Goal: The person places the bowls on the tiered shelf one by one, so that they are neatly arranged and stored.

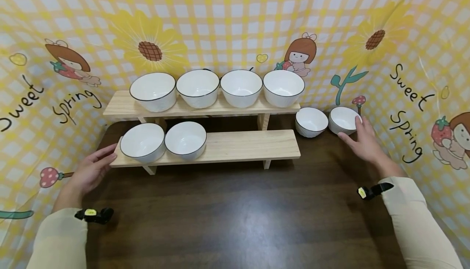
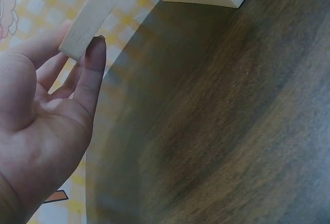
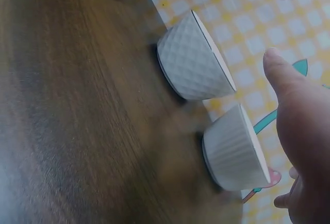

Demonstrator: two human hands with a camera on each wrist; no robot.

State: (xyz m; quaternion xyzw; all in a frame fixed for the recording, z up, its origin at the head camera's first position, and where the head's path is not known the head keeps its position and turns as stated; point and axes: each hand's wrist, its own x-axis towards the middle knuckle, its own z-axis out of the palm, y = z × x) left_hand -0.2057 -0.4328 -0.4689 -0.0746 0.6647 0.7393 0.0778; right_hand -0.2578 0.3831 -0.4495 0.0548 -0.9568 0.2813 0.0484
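Observation:
My left hand [image 1: 89, 173] pinches the left end of the lower board of a two-tier wooden shelf [image 1: 249, 146], thumb on one face and fingers on the other in the left wrist view. At the far right, my right hand [image 1: 365, 142] hovers with fingers spread at the rim of a small white bowl with ribbed sides [image 3: 234, 152]. Left of it stands another small white bowl [image 1: 311, 123], its outside diamond-patterned in the right wrist view. Both small bowls stand upright on the dark table.
Several larger white bowls with dark rims, such as one white bowl [image 1: 241, 89], line the upper board [image 1: 205, 109]. Two more, a left bowl [image 1: 142, 142] and a right bowl [image 1: 185, 139], sit on the lower board. Yellow checked cloth [image 1: 227, 20] encloses the brown table [image 1: 220, 212].

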